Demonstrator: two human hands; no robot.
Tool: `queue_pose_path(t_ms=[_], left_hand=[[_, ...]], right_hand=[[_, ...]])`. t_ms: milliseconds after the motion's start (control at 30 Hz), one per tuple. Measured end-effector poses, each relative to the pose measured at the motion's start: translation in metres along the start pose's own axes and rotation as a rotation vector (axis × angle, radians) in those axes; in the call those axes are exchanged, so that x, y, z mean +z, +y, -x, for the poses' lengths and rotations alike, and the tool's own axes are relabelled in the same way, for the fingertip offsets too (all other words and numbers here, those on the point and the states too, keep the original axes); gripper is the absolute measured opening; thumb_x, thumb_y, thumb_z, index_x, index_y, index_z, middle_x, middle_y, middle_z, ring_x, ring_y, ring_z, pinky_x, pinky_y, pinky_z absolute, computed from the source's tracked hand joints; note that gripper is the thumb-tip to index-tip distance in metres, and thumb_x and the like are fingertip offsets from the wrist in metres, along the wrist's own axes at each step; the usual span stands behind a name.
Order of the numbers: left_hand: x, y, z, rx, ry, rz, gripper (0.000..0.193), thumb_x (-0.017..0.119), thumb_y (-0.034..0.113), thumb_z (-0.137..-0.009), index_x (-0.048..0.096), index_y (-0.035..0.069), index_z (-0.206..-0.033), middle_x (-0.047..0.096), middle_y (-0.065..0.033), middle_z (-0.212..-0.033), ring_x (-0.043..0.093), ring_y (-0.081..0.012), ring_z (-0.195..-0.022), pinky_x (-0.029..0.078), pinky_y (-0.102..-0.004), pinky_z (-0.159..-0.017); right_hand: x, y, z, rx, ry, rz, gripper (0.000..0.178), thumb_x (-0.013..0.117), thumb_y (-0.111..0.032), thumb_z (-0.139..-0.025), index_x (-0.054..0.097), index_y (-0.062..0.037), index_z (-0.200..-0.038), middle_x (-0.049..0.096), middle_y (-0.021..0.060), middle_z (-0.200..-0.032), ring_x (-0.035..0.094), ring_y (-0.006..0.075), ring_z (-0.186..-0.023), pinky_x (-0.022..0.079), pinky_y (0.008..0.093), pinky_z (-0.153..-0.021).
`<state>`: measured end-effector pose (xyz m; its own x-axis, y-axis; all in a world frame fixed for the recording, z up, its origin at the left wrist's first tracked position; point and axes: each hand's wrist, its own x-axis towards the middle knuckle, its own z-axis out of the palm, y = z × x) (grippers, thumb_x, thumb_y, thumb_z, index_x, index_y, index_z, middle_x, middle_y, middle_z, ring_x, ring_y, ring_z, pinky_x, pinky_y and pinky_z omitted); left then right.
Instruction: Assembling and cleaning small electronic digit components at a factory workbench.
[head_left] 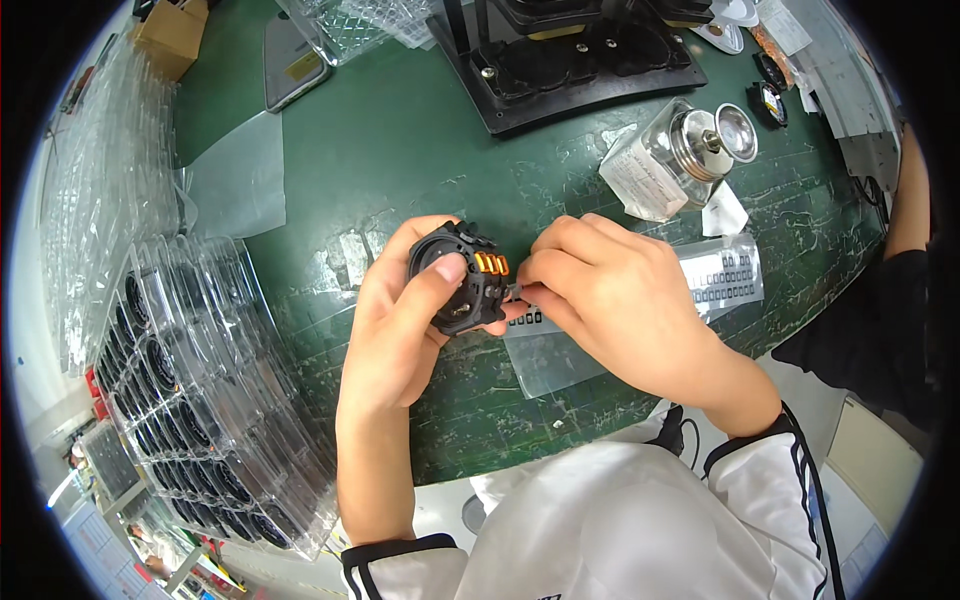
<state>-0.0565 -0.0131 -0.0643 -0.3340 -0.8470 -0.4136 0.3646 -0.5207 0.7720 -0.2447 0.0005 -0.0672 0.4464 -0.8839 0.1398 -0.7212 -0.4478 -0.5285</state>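
My left hand (pixel 385 330) grips a round black watch case (pixel 476 297) from the left, its thumb pressed on the upper face. Several orange pieces (pixel 492 263) show along the case's right side. Against that right edge, my right hand (pixel 625 295) is closed in a pinch; whatever tiny thing its fingertips hold is too small to make out. Partly covered by this hand, a clear sheet (pixel 548 370) with rows of small black rectangular pieces (pixel 735 278) lies on the green table (pixel 370 150).
Clear trays of round black parts (pixel 190 420) are stacked at left. A glass dispenser bottle (pixel 655 170) with a metal top stands beyond my right hand. At the back is a black fixture (pixel 590 85). Another person's arm (pixel 908 200) shows at far right.
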Motion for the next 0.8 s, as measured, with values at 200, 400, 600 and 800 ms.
queue_pose_path(t_ms=[200,400,600,800], left_hand=[[0.009,-0.006,-0.002,0.036,0.095,-0.019,0.025,0.047,0.010,-0.090,0.042,0.000,-0.112,0.061,-0.0144,-0.087,0.065,-0.0224,-0.071,0.055,-0.0308,-0.055],[0.006,-0.006,0.004,0.065,0.015,0.130,0.028,0.040,0.017,-0.091,0.040,0.006,-0.116,0.060,-0.0161,-0.083,0.055,-0.0133,-0.052,0.035,-0.0197,-0.035],[0.015,-0.011,0.006,0.011,0.022,0.284,0.026,0.038,0.021,-0.093,0.041,0.010,-0.116,0.057,-0.0179,-0.079,0.044,-0.0097,-0.043,0.029,-0.0175,-0.033],[0.013,-0.013,0.004,-0.027,-0.140,0.379,0.023,0.037,0.023,-0.097,0.041,0.008,-0.114,0.057,-0.0191,-0.085,0.047,-0.0101,-0.047,0.029,-0.0161,-0.031]], right_hand=[[0.004,-0.011,0.003,-0.023,0.064,0.144,0.017,0.069,-0.006,-0.066,0.058,-0.0055,-0.079,0.057,0.0042,-0.092,0.057,0.0206,-0.069,0.049,0.0308,-0.056],[0.001,-0.012,0.004,0.042,0.098,0.044,0.017,0.067,-0.001,-0.069,0.057,-0.0031,-0.082,0.057,0.0076,-0.093,0.058,0.0198,-0.070,0.048,0.0284,-0.056],[-0.023,0.002,-0.003,0.094,0.171,-0.572,0.013,0.061,0.003,-0.080,0.059,0.0012,-0.092,0.057,0.0105,-0.099,0.055,0.0106,-0.076,0.046,0.0217,-0.065],[-0.019,-0.003,0.001,0.216,0.147,-1.212,0.008,0.058,0.002,-0.084,0.058,0.0065,-0.091,0.054,0.0160,-0.106,0.058,0.0159,-0.089,0.050,0.0271,-0.078]])
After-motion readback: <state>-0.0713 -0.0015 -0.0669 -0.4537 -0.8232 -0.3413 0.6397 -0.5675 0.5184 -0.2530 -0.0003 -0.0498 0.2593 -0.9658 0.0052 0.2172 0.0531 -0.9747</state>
